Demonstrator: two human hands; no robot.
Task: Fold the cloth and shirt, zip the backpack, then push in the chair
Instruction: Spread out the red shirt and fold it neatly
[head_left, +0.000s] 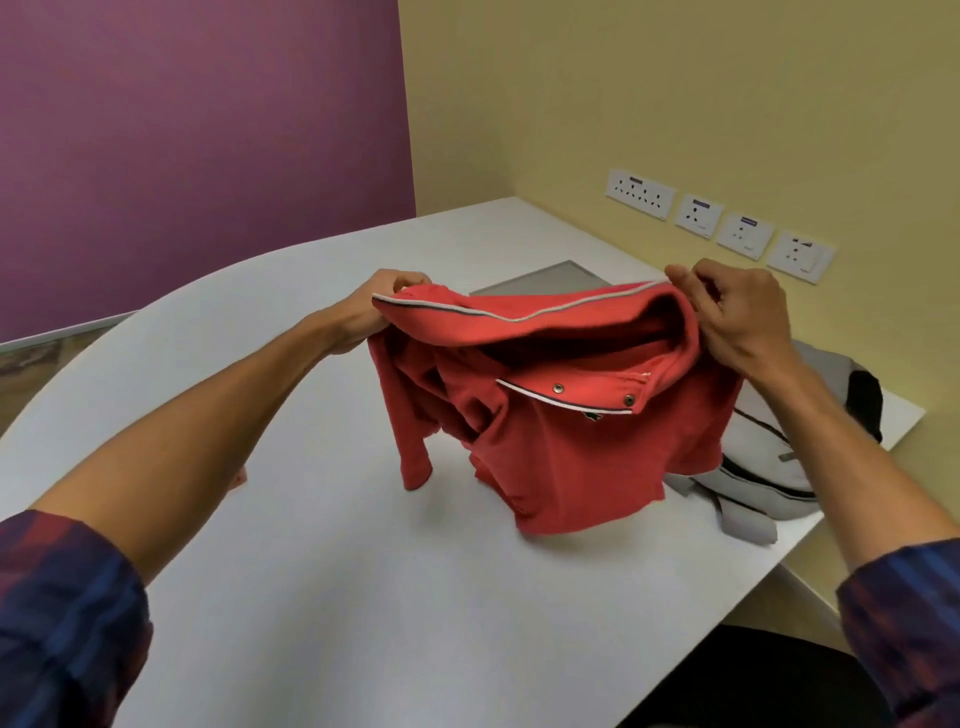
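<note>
Crumpled red shirt (561, 431) aloft, grey backpack (779, 457) behind it

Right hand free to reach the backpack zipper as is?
Probably not yet. The right hand grips the red shirt, as does the left hand, and the hanging shirt covers part of the grey backpack lying just beneath.

- The shirt (561, 441) covers the left part of the backpack (779, 467); whether its zip is closed cannot be told.
- The left hand's (371, 306) fingertips are hidden behind the collar.
- The grey panel (540, 280) on the table (311, 571) is partly hidden by the shirt.
- The sockets' (698, 215) labels are too small to read.
- Both sleeves run off the bottom edge.
</note>
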